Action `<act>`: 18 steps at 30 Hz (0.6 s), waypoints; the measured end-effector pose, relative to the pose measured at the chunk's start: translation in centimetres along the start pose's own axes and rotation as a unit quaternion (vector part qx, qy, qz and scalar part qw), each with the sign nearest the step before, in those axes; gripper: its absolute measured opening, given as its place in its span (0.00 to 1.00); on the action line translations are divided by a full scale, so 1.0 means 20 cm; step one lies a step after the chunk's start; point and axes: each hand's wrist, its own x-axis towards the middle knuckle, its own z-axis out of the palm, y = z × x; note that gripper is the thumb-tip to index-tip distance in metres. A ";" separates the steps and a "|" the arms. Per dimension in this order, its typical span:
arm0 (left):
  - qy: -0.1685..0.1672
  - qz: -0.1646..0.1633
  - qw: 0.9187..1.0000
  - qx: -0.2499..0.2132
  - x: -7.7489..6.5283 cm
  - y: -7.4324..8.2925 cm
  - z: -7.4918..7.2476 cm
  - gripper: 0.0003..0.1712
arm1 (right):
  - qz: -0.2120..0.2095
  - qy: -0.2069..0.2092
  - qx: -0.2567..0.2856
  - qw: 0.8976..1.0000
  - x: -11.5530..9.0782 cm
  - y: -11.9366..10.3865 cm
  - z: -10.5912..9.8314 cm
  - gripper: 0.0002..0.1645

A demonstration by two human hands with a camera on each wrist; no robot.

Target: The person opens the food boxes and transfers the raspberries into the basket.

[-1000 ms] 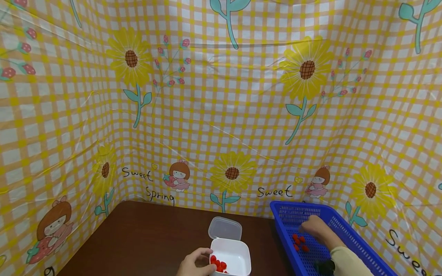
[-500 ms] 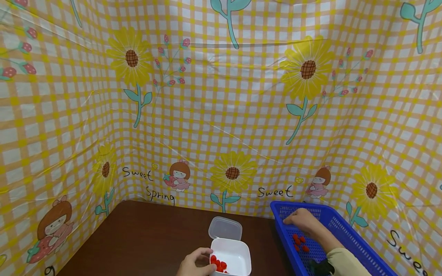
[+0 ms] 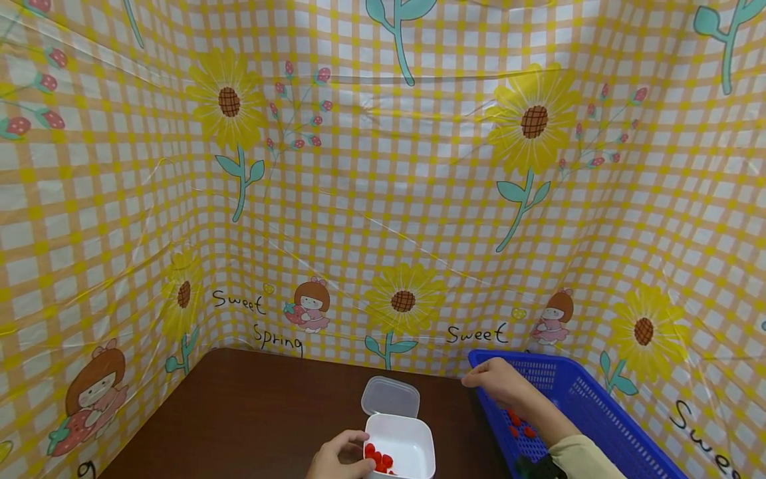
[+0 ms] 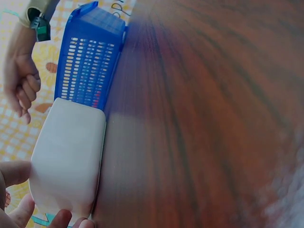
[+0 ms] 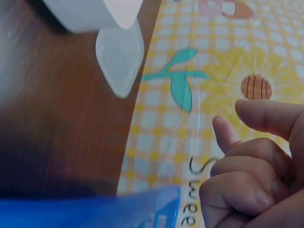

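Observation:
My left hand [image 3: 341, 458] holds the side of a white plastic box [image 3: 413, 447], its thumb and a finger at the rim. Inside the box lie several small red berry-like pieces [image 3: 378, 459], grouped at the left. In the left wrist view the white box [image 4: 69, 152] shows from outside, with fingertips against it. My right hand [image 3: 493, 380] hangs over the left rim of a blue basket [image 3: 598, 426]. In the right wrist view this hand [image 5: 256, 166] has several fingers curled, thumb and index tips close together; no object shows between them.
A clear lid [image 3: 390, 396] lies on the dark brown table [image 3: 269, 406] behind the box. More red pieces [image 3: 529, 432] lie in the basket, partly hidden by the right arm. A checked, flower-printed cloth [image 3: 359, 219] surrounds the table.
My right hand has moved left and up, from inside the basket to its left rim. My left hand and the white box have stayed in place.

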 end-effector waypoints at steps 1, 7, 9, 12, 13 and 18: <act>-0.001 0.000 1.000 0.001 0.00 0.00 0.00 0.19 | 0.001 -0.003 0.007 1.000 0.00 -0.01 0.02 0.21; 0.000 0.000 1.000 0.004 0.01 -0.01 0.00 0.20 | -0.017 -0.034 0.051 0.998 0.00 -0.02 0.11 0.16; 0.002 0.001 1.000 0.005 0.01 -0.02 0.00 0.20 | -0.028 -0.052 0.062 0.996 -0.01 -0.03 0.14 0.15; 0.003 0.011 1.000 0.007 0.00 -0.02 0.00 0.20 | -0.037 -0.075 0.070 0.994 -0.01 -0.04 0.19 0.15; 0.003 0.013 1.000 0.007 0.00 -0.02 0.00 0.20 | -0.038 -0.079 0.072 0.994 -0.02 -0.04 0.21 0.14; 0.004 0.020 1.000 0.004 -0.01 -0.01 0.00 0.20 | -0.033 -0.091 0.083 0.992 -0.02 -0.06 0.30 0.12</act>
